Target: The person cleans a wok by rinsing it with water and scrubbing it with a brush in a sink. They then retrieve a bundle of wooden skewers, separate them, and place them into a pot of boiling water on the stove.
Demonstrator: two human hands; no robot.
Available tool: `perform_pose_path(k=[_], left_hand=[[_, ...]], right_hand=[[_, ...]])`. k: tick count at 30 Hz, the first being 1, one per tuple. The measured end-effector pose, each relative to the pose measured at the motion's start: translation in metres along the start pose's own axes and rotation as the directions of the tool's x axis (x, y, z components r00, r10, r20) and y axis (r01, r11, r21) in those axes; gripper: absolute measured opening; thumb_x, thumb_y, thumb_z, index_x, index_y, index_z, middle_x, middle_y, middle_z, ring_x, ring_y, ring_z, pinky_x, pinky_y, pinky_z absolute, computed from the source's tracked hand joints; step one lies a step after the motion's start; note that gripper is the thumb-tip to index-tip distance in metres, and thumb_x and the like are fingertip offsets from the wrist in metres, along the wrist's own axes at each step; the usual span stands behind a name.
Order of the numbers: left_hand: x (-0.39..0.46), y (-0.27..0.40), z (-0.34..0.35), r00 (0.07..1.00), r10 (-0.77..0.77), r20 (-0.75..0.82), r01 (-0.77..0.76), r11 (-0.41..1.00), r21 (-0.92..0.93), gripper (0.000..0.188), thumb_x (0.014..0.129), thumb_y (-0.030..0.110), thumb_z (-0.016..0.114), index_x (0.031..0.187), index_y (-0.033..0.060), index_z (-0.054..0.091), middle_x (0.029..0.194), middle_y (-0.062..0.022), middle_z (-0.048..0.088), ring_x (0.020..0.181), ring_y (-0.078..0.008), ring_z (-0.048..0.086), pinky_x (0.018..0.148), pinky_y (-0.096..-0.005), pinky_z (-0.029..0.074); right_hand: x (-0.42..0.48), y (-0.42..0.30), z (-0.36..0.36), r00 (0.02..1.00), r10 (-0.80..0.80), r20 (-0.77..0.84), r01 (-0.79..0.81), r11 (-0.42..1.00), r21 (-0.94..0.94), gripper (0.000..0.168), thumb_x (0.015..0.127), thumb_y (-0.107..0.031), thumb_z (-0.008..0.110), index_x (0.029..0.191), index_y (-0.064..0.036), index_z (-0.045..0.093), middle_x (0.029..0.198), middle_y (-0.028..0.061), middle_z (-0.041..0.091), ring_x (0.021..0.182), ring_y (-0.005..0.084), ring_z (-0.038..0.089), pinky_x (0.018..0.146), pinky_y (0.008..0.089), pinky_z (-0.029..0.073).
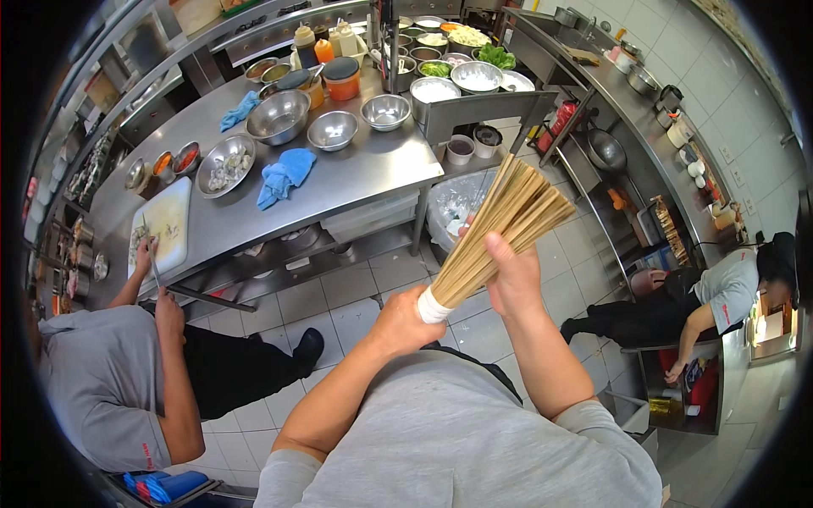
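A bamboo wok brush point(492, 241), its splints fanned out at the far end, is held at a slant before my chest. My left hand point(406, 320) grips its base, which is bound with a white wrap point(434, 306). Around the splints, about halfway up, closes my right hand point(516, 273), with the thumb on the near side and some fingertips showing behind. Beyond the brush stands a bin with a clear plastic liner point(444, 206), partly hidden by the splints.
A steel worktable point(375, 171) holds bowls and a blue cloth point(286, 178). At left, a co-worker point(108, 381) holds a knife over a white cutting board point(168, 219). Another person point(724, 286) bends at right near a steel counter point(641, 108). Ingredient containers point(435, 92) stand at the back.
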State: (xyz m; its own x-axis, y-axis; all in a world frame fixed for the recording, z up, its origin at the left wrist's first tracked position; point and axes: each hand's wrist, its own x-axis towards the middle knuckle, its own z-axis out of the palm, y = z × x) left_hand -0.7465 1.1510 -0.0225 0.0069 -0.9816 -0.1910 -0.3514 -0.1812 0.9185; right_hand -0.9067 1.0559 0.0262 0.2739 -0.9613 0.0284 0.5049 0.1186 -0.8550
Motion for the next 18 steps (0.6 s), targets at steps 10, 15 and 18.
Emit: perform_pose_path(k=[10,15,18], left_hand=[[-0.004,0.008,0.001,0.974,0.064,0.215,-0.001,0.960,-0.280,0.061,0.076,0.016,0.080,0.129,0.0023,0.053,0.107,-0.0115,0.069,0.096,-0.0228,0.069,0.083,-0.0364,0.055],[-0.002,-0.014,0.008,0.953,0.231,-0.195,-0.130,0.895,0.427,0.057,0.072,0.014,0.073,0.125,0.0092,0.052,0.108,-0.0170,0.068,0.097,-0.0399,0.066,0.082,-0.0499,0.054],[-0.006,-0.021,0.012,0.957,0.152,-0.246,-0.026,0.891,0.453,0.057,0.074,0.016,0.074,0.126,0.0095,0.051,0.107,-0.0166,0.069,0.096,-0.0399,0.067,0.081,-0.0493,0.054]], right_hand=[[0.025,0.011,-0.043,0.959,-0.060,0.277,-0.018,0.962,0.272,0.086,0.086,-0.060,0.070,0.153,-0.019,0.035,0.148,0.0162,0.046,0.137,0.0298,0.046,0.109,0.0469,0.045],[0.047,-0.024,-0.087,0.938,-0.346,-0.013,0.345,0.933,0.099,0.073,0.094,-0.048,0.067,0.150,-0.008,0.043,0.145,0.0155,0.051,0.132,0.0289,0.051,0.107,0.0417,0.044],[0.042,-0.030,-0.092,0.968,-0.199,0.152,0.247,0.862,-0.443,0.063,0.096,-0.038,0.067,0.145,-0.003,0.050,0.142,0.0153,0.056,0.128,0.0284,0.056,0.106,0.0377,0.045]])
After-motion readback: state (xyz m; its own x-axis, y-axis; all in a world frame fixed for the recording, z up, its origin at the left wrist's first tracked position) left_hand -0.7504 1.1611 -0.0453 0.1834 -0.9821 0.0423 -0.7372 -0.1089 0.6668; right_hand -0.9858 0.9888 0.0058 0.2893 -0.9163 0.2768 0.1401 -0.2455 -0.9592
